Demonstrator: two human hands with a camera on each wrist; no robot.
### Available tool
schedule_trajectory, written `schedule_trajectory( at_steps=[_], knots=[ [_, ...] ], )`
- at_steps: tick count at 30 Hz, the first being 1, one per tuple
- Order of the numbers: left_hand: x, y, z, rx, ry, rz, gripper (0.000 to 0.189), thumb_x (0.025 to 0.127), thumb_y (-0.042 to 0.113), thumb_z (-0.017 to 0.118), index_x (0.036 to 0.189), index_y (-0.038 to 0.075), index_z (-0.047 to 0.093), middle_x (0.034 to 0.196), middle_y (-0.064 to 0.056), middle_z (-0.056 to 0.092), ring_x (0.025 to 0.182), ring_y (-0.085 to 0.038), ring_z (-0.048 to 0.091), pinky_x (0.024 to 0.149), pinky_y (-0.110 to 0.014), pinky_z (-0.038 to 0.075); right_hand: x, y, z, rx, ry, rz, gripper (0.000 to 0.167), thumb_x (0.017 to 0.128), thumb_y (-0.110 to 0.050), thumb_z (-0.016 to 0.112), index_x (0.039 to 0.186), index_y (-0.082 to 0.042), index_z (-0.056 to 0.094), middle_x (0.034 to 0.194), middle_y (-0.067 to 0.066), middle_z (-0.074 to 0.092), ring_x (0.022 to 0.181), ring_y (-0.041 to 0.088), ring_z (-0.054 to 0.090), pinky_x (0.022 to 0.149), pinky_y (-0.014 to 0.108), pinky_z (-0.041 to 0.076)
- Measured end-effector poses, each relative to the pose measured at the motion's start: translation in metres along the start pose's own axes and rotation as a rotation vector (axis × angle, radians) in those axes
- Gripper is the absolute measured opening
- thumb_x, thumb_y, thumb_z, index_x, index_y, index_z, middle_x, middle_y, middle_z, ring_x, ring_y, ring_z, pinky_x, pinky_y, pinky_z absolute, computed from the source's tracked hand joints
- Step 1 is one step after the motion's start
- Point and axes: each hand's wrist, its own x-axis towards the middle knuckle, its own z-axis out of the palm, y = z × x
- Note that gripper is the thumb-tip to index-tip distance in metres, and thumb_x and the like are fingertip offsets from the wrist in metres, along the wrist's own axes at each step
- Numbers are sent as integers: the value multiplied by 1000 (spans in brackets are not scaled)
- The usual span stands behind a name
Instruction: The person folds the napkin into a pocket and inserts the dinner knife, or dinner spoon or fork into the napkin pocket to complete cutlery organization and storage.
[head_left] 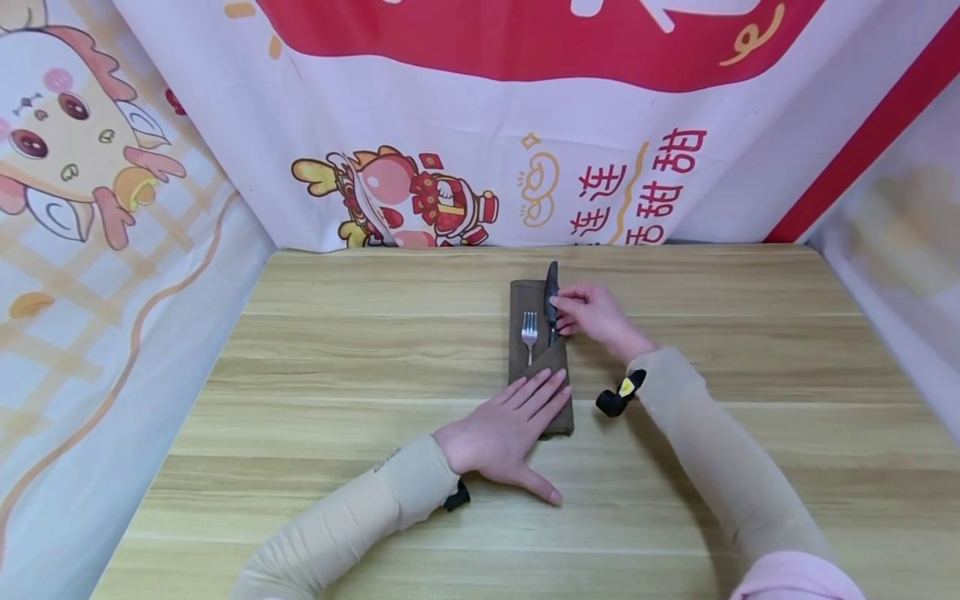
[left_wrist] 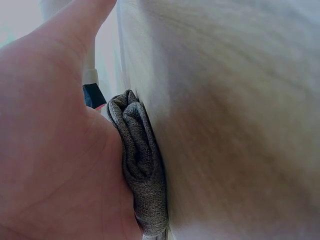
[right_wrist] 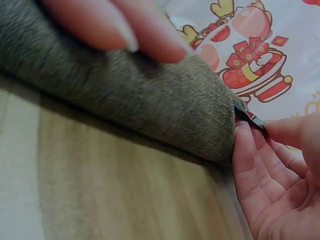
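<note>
A brown cloth napkin (head_left: 551, 358), folded into a long pocket, lies on the wooden table. Across its lower part my left hand (head_left: 510, 433) rests flat, fingers straight and thumb spread to the side. A fork (head_left: 529, 327) sticks tines-up out of the diagonal fold, its handle hidden in the cloth. To its right, a table knife (head_left: 552, 283) stands half out of the same pocket, blade pointing away from me. My right hand (head_left: 596, 318) pinches the knife between thumb and fingers. In the left wrist view, the napkin's rolled end (left_wrist: 147, 190) shows in layers under my palm.
The wooden table (head_left: 337, 350) stretches out on both sides of the napkin. A printed cloth backdrop (head_left: 465, 108) hangs behind its far edge, with another patterned sheet (head_left: 90, 333) along the left. A black wrist camera (head_left: 617, 402) sits on my right wrist.
</note>
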Motion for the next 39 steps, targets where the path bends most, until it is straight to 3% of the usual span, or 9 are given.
schedule_trajectory(
  at_steps=[3,11,17,24,31,39],
  knots=[
    [1,-1,2,-6,2,0,129,77,93,47,163,10,-1,168,-9,-16,152,-25,-14,122,-39,-1,-2,1,1,-23,-25,5,30,102,-10,63,121,13,59,87,13,68,72,15,65,71,27,59],
    [-4,3,-8,-9,8,-2,127,79,88,53,163,7,3,169,-12,-9,154,-28,-7,122,-41,4,-4,2,-1,9,-87,-1,26,101,-6,63,117,14,57,90,14,68,74,14,66,75,27,59],
    [-1,0,-1,-17,13,6,129,77,91,50,163,8,0,168,-11,-14,153,-26,-12,122,-40,0,-6,0,-4,11,-109,24,19,99,-6,64,110,10,59,97,17,67,79,18,66,80,30,58],
    [2,-3,7,-36,29,14,130,76,93,48,163,10,-2,168,-9,-17,152,-23,-17,121,-38,-4,-7,0,-7,-36,-127,33,19,97,-8,67,107,8,62,100,15,68,82,19,68,85,32,57],
    [1,-1,5,-37,29,9,131,76,93,49,163,10,-2,168,-8,-17,152,-22,-17,121,-38,-4,-7,-1,-10,-94,-167,40,21,96,-9,68,107,10,67,107,16,70,89,20,69,90,33,56],
    [-2,3,2,-33,12,8,130,77,91,50,163,11,-5,168,-9,-17,152,-23,-18,122,-37,-1,-7,0,-13,-181,-190,64,24,94,-17,74,104,5,72,103,10,72,95,21,70,99,38,50]
  ],
)
